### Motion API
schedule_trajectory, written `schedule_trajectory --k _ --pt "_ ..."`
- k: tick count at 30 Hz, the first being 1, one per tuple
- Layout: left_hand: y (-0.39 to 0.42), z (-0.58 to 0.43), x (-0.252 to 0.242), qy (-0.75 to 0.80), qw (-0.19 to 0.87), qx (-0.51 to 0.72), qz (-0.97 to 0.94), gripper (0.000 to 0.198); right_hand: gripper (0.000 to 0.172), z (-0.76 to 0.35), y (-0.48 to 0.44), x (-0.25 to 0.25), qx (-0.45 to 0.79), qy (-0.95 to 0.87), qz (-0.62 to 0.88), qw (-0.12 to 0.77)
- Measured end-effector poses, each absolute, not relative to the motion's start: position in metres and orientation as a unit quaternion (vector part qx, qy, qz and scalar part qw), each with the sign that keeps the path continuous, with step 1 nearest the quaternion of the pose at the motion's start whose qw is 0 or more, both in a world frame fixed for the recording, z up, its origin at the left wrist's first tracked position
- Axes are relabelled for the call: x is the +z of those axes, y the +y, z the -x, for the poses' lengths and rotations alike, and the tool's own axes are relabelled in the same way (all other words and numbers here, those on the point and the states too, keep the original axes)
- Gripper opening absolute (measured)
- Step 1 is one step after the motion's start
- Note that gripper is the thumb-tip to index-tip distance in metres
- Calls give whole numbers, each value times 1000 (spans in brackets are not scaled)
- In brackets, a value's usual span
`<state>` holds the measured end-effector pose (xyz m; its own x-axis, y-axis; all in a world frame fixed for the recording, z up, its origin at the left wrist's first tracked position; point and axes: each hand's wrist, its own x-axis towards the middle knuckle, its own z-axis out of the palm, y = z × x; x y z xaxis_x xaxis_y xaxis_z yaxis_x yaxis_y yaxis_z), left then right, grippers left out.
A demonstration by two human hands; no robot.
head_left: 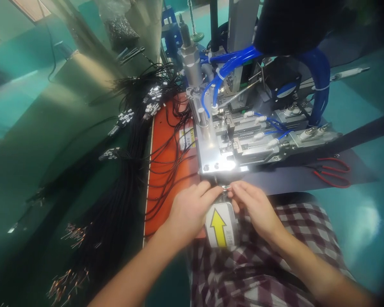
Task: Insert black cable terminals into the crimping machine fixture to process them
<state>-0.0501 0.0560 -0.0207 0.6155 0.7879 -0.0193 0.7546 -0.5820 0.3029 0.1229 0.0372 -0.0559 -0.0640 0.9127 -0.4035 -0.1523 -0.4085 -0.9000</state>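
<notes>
At the front edge of the metal press machine, both of my hands meet around a small silvery metal connector piece. My left hand comes from the left, its fingers closed in a pinch at the piece's left side. From the other side, my right hand pinches its right end between thumb and fingertips. The fingers partly hide the piece. Just below the fingertips is a white plate with a yellow arrow. Black cables run over the orange-red work surface left of the machine.
Bundles of black cables with silvery metal ends lie along the left side; others hang with bare copper ends. Red-handled pliers rest at the right. Blue air hoses arch over the machine. A clear bag of small parts stands behind.
</notes>
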Motion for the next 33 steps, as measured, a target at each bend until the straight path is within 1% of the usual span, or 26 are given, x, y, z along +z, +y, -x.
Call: schedule_trajectory --k 3,6,11,15,20,27,31,33 --pt "56 51 -22 433 143 61 -888 35 27 -123 37 -55 603 -374 579 401" --pt "56 51 -23 433 138 64 -888 35 23 -123 37 -56 554 -395 610 407" --pt "55 50 -23 432 137 69 -889 32 27 -124 40 -56 591 -411 572 391" --pt "56 51 -23 428 147 84 -888 33 26 -122 44 -53 565 -407 591 407" --pt "57 53 -23 431 189 131 -873 30 30 -118 44 -52 593 -383 572 417" --pt "37 81 -21 534 249 209 -781 14 32 -120 43 -53 592 -384 564 429" --pt "30 100 -21 541 224 237 -775 10 31 -121 42 -53 593 -386 563 426" --pt "36 105 -18 505 176 200 -821 16 29 -121 42 -52 591 -388 565 426"
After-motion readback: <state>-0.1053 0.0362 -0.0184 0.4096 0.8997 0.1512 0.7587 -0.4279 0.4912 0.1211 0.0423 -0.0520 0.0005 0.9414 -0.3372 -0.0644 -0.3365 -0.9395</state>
